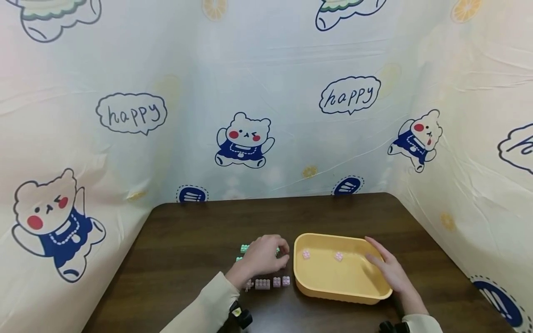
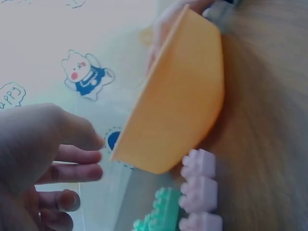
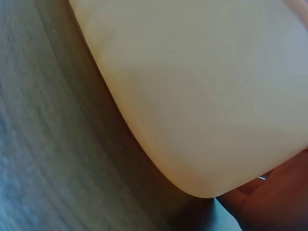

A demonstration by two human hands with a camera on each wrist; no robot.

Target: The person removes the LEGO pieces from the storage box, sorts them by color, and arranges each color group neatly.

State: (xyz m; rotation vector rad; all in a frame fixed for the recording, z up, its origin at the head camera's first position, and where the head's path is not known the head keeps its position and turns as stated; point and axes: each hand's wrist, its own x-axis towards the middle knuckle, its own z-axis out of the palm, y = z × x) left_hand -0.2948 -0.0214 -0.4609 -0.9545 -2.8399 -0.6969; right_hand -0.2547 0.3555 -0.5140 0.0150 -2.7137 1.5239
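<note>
My left hand [image 1: 264,254] hovers over building bricks left of a yellow plastic tub, its fingers loosely bent. In the left wrist view no brick shows between thumb and fingers. Mint-green bricks [image 1: 244,249] lie partly hidden behind that hand. Closer to me is a row of pale pink bricks [image 1: 262,284], also seen as pink bricks [image 2: 199,192] in the left wrist view. My right hand [image 1: 391,270] grips the right rim of the tub [image 1: 333,295], thumb over the inner side. Inside the tub lie two pink bricks [image 1: 306,254], spaced apart.
A dark wood-grain table [image 1: 187,259] carries everything. Behind and beside it hangs a pale curtain [image 1: 291,138] printed with bears and the word "happy". The tub's wall [image 3: 202,106] fills most of the right wrist view.
</note>
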